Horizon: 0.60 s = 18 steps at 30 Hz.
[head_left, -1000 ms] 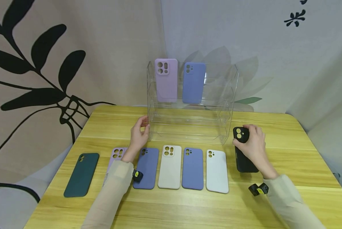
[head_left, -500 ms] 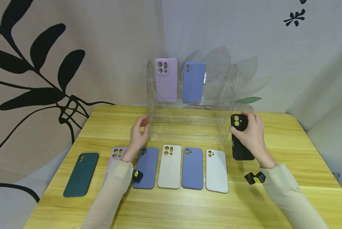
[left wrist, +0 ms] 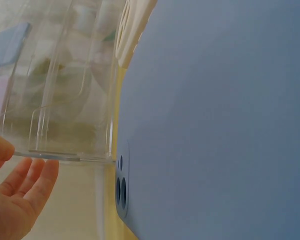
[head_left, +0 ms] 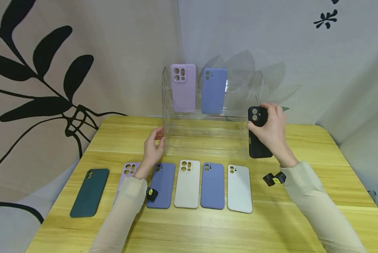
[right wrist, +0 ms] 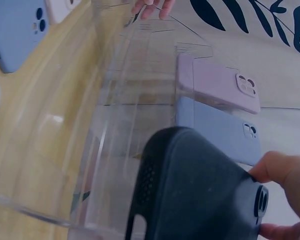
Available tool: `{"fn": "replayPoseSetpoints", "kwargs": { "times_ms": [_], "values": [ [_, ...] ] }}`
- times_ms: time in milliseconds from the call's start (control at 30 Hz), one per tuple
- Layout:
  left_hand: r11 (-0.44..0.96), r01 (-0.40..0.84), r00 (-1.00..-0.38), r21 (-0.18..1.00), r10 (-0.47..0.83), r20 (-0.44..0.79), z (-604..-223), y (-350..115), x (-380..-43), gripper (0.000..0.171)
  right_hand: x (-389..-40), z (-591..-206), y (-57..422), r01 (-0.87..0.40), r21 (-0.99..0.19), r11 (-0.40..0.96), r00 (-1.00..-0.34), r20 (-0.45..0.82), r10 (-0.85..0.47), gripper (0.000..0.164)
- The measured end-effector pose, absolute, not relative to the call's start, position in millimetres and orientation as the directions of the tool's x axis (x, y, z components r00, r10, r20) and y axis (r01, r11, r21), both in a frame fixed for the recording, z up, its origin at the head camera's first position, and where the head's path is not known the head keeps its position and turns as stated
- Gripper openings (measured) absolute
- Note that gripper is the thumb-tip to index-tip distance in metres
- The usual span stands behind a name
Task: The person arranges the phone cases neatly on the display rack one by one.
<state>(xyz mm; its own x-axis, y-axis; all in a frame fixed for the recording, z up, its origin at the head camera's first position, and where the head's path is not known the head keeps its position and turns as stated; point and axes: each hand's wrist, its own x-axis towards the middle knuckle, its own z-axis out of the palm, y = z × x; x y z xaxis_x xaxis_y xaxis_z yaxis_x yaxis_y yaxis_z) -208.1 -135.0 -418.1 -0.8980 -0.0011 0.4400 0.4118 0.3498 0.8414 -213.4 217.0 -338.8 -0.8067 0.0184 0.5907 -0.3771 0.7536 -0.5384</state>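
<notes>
My right hand (head_left: 272, 130) grips a black phone case (head_left: 259, 146) by its upper sides, thumb on one edge and fingers on the other. The case is raised at the right end of a clear acrylic display rack (head_left: 208, 133), overlapping that end in the head view. In the right wrist view, the black case (right wrist: 205, 185) looms large in front of the rack's tiers. My left hand (head_left: 154, 146) rests its fingertips against the rack's left side panel. A pink-lilac phone case (head_left: 184, 93) and a periwinkle one (head_left: 214, 93) stand on the top tier.
Along the table front lie a dark green case (head_left: 89, 193), a lilac case (head_left: 130, 170) partly under the left forearm, a slate-blue case (head_left: 163, 184), a cream case (head_left: 187, 186), another blue case (head_left: 212, 188) and a white case (head_left: 240, 189). A curtain (head_left: 129, 52) hangs behind.
My right hand has carried the black phone case up, away from the table front and slightly left, to the rack's right end. The left hand stays at the rack's left side.
</notes>
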Motion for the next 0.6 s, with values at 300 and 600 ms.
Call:
{"fn": "replayPoseSetpoints", "kwargs": {
  "times_ms": [300,600],
  "values": [
    [0.367,0.416,-0.895,0.832,0.004,0.446,-418.4,-135.1,-208.3,0.033,-231.8,-317.3,201.5,-0.41,-0.544,0.732,-0.781,0.624,0.026,0.055],
    [0.376,0.411,-0.897,0.831,0.002,0.442,-418.2,-134.4,-207.9,0.033,-254.6,-288.3,186.2,-0.488,-0.506,0.711,-0.701,0.713,0.026,0.06]
  ]
}}
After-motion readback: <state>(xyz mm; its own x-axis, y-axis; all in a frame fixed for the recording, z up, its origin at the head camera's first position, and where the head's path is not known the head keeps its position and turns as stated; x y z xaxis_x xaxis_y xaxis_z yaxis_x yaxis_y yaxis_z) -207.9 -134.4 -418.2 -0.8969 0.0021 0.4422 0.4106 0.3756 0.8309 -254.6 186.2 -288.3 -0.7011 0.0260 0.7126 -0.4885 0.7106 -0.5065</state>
